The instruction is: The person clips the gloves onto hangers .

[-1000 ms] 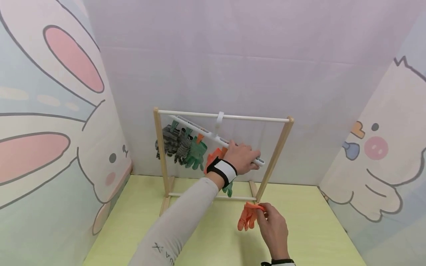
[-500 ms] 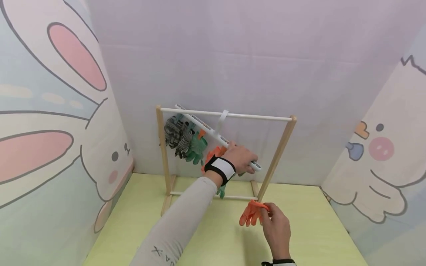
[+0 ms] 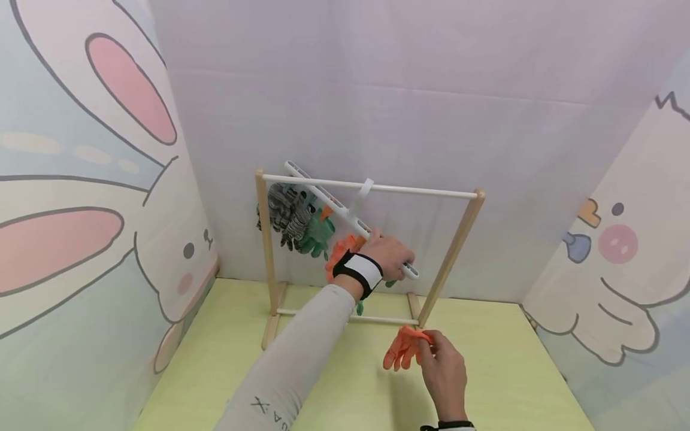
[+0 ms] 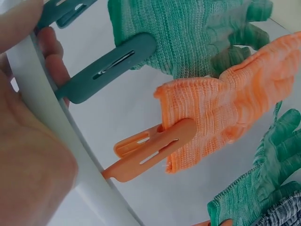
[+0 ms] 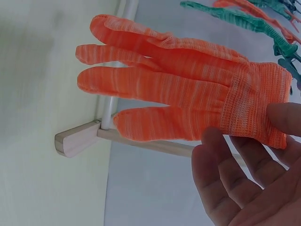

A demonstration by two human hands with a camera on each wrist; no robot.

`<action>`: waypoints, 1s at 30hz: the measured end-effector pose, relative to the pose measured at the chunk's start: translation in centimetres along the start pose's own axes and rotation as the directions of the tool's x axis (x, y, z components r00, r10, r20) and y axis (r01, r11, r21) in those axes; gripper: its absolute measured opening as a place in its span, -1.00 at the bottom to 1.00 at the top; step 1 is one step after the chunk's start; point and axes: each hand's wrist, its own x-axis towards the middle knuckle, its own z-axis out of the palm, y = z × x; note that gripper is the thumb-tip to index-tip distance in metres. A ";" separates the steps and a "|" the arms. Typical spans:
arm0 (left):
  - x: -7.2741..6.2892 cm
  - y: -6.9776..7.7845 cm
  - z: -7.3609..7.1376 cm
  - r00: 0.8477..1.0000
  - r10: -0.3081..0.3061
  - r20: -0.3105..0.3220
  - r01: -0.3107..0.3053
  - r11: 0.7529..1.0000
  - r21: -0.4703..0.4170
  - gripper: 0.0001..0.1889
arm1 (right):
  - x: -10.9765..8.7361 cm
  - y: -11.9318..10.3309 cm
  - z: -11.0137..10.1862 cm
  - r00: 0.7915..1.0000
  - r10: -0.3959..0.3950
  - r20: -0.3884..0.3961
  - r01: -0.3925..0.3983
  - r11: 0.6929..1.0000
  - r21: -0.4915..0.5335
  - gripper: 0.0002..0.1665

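Note:
My left hand (image 3: 385, 256) grips the right part of a white hanger bar (image 3: 323, 194), which slants down to the right below the rail. In the left wrist view, a green clip (image 4: 89, 80) near my fingers holds a green knit glove (image 4: 188, 37), and an orange clip (image 4: 155, 150) holds an orange one. Further along, dark grey gloves (image 3: 283, 206) hang at the bar's far end. My right hand (image 3: 444, 371), lower and nearer, pinches a loose orange knit glove (image 5: 188, 89) at its cuff, its fingers pointing away from the hand.
A small rack with wooden posts (image 3: 450, 257) and a white top rail (image 3: 420, 190) stands on the yellow-green table (image 3: 496, 371). The hanger's white hook (image 3: 365, 188) loops over that rail. Cartoon-printed walls rise at both sides, with a pale curtain behind.
The hanger has tilted more steeply: its left end has risen above the rail while its right end dropped with my left hand. My right hand still holds the orange glove in about the same place.

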 end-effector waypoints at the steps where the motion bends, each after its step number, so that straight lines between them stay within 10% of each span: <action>1: 0.0 0.0 0.1 1.000 -0.002 -0.002 0.002 1.000 0.005 -0.92 | 0.0 0.0 0.0 1.000 -0.003 0.003 0.003 1.000 0.001 -0.84; 30: -0.4 -0.7 0.4 0.999 -0.032 0.006 0.032 0.999 0.017 -0.90 | 0.7 -1.3 2.3 0.998 -0.065 0.009 0.064 0.996 0.065 -0.85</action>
